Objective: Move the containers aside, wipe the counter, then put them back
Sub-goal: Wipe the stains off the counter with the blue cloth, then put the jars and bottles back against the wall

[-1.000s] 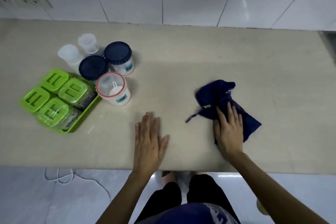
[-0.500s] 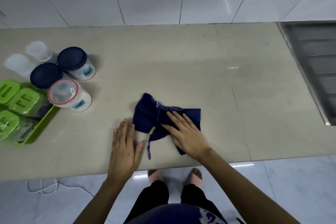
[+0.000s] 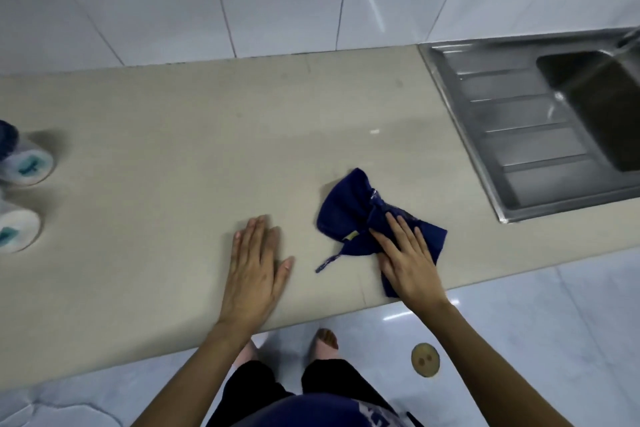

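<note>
A crumpled dark blue cloth (image 3: pixel 349 215) lies on the beige counter (image 3: pixel 194 149) near its front edge. My right hand (image 3: pixel 407 253) presses flat on the cloth's near right part, fingers spread. My left hand (image 3: pixel 254 263) rests palm down on the bare counter, a little left of the cloth, holding nothing. Two white round containers show at the far left edge: one with a dark blue lid (image 3: pixel 26 161) and one nearer (image 3: pixel 15 230), both cut off by the frame. The other containers are out of view.
A steel sink (image 3: pixel 588 104) with a ribbed drainboard (image 3: pixel 512 135) is set into the counter at the right. A white tiled wall (image 3: pixel 277 3) runs behind. Below the counter edge are a glossy floor, my feet and a round floor drain (image 3: pixel 425 359).
My view has swung right, so the green tray and most containers left the frame and the sink came in. My right hand slid the cloth rightwards along the counter; my left hand followed.
</note>
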Demonstrator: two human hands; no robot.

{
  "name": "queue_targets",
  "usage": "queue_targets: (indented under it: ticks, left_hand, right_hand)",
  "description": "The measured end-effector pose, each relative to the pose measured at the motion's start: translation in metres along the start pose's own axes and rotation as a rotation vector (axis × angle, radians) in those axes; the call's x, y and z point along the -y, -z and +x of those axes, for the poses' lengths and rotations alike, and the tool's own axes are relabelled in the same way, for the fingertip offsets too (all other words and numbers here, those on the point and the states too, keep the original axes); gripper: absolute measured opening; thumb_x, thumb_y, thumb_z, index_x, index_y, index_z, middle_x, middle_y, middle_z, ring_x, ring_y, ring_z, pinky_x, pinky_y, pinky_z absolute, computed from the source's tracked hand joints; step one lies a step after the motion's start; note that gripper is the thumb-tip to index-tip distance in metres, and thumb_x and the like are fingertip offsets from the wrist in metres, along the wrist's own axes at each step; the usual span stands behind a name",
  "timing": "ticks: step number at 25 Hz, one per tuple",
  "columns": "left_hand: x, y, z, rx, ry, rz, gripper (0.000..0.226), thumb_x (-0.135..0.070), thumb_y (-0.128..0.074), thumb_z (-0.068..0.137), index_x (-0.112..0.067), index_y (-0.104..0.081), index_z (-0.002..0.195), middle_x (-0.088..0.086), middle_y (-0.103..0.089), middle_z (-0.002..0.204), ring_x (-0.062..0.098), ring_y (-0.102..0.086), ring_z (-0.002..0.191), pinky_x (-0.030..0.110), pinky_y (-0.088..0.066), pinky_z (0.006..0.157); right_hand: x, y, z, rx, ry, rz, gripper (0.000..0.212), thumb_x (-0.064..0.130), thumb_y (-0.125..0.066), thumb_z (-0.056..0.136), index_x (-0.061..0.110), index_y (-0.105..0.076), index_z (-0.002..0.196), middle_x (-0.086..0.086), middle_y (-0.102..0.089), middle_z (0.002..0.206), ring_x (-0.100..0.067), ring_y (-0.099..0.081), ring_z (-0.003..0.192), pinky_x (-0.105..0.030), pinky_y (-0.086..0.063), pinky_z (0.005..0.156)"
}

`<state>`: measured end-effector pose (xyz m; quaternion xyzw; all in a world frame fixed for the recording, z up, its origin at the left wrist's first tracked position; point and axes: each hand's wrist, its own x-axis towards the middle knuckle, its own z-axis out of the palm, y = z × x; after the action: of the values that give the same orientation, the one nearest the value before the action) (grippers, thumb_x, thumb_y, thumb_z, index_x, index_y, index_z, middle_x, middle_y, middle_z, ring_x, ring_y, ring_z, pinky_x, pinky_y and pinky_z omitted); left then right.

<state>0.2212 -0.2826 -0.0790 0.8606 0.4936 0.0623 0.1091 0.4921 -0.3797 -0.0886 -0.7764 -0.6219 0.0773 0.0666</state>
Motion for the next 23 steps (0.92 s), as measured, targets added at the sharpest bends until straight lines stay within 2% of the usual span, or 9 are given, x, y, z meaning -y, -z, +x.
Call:
queue_targets:
  ticks: [4, 9, 14, 16, 17, 20, 23]
  left_hand:
    - [-0.028, -0.007, 0.01, -0.031, 0.023, -0.029, 0.066, -0.049, -0.029, 0.096, -0.005, -0.034, 0.145, 0.013, -0.028, 0.157, 0.025, -0.016, 0.148, 0.041, -0.004, 0.122]
    - [-0.008, -0.002, -0.003, -0.05, 0.114, -0.024, 0.066, -0.049, -0.028, 0.096, -0.005, -0.034, 0.145, 0.012, -0.027, 0.157, 0.022, -0.013, 0.148, 0.037, 0.002, 0.123]
    - [0.05, 0.011, -0.034, -0.012, 0.236, 0.012, 0.06, -0.044, -0.031, 0.096, -0.005, -0.039, 0.141, 0.017, -0.033, 0.153, 0.029, -0.023, 0.145, 0.041, -0.003, 0.121]
    - [0.083, 0.018, -0.045, -0.005, 0.279, 0.029, 0.059, -0.043, -0.031, 0.096, -0.004, -0.041, 0.14, 0.018, -0.036, 0.152, 0.03, -0.026, 0.144, 0.042, -0.005, 0.121]
    - [0.099, 0.021, -0.05, -0.013, 0.303, 0.033, 0.059, -0.043, -0.032, 0.095, -0.004, -0.043, 0.138, 0.018, -0.038, 0.151, 0.03, -0.028, 0.143, 0.041, -0.005, 0.121]
    - [0.142, 0.033, -0.058, -0.051, 0.383, 0.026, 0.056, -0.041, -0.036, 0.093, -0.004, -0.047, 0.134, 0.019, -0.042, 0.147, 0.031, -0.032, 0.14, 0.04, -0.005, 0.121]
    - [0.191, 0.045, -0.069, -0.103, 0.465, 0.006, 0.056, -0.042, -0.036, 0.093, -0.006, -0.046, 0.135, 0.017, -0.04, 0.148, 0.03, -0.03, 0.142, 0.04, -0.004, 0.121]
  right_hand:
    - [-0.039, 0.01, -0.01, -0.053, -0.256, 0.031, 0.048, 0.033, -0.026, 0.093, 0.026, -0.04, 0.139, -0.007, -0.029, 0.155, -0.026, -0.023, 0.144, -0.049, -0.02, 0.117]
    - [-0.065, 0.015, -0.015, -0.041, -0.211, 0.003, 0.05, 0.036, -0.026, 0.094, 0.02, -0.042, 0.138, -0.014, -0.032, 0.153, -0.032, -0.026, 0.142, -0.055, -0.022, 0.115]
    - [-0.025, 0.02, 0.007, -0.256, -0.266, 0.123, 0.039, 0.012, -0.053, 0.092, 0.001, -0.047, 0.13, -0.024, -0.03, 0.15, -0.041, -0.032, 0.134, -0.06, -0.029, 0.109]
    - [0.011, 0.02, 0.03, -0.267, -0.186, 0.186, 0.043, 0.006, -0.059, 0.088, 0.0, -0.046, 0.128, -0.025, -0.03, 0.149, -0.044, -0.034, 0.131, -0.061, -0.032, 0.106]
    - [0.033, 0.015, 0.042, -0.227, -0.088, 0.195, 0.043, 0.007, -0.06, 0.087, 0.001, -0.046, 0.128, -0.024, -0.031, 0.148, -0.044, -0.036, 0.129, -0.059, -0.033, 0.106]
    - [0.105, -0.006, 0.075, -0.05, 0.236, 0.2, 0.043, 0.019, -0.053, 0.09, 0.004, -0.047, 0.13, -0.022, -0.035, 0.147, -0.041, -0.044, 0.124, -0.051, -0.039, 0.104]
    - [0.188, -0.029, 0.098, 0.045, 0.404, 0.206, 0.042, 0.026, -0.047, 0.091, 0.004, -0.05, 0.127, -0.023, -0.042, 0.142, -0.04, -0.047, 0.125, -0.05, -0.041, 0.103]
